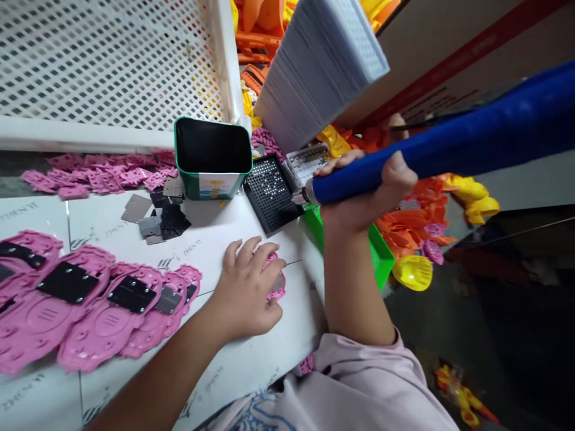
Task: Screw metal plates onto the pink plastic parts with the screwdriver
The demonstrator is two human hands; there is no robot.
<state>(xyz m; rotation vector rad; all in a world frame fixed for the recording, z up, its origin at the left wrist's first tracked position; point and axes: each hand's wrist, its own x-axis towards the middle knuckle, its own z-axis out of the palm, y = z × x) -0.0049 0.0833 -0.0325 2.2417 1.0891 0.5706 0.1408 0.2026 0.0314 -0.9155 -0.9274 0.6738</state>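
My left hand (249,287) rests over a small pink plastic shell (279,293) on the white tabletop, fingers curved over its far side and thumb at its near edge. Part of a grey metal plate shows on that shell; the rest is hidden under the hand. Wrapped in my right hand (372,185) is a blue electric screwdriver (350,179), tilted, its metal tip over the black screw tray (269,191). Small shiny screws lie in the tray's perforated surface.
Several pink shells with black plates (67,282) overlap at the left. Loose metal plates (164,218) lie by a green tin (213,185). A white lattice crate (112,66), stacked white sheets (318,72), a green bin (381,257) and orange and yellow parts (404,227) surround the far side.
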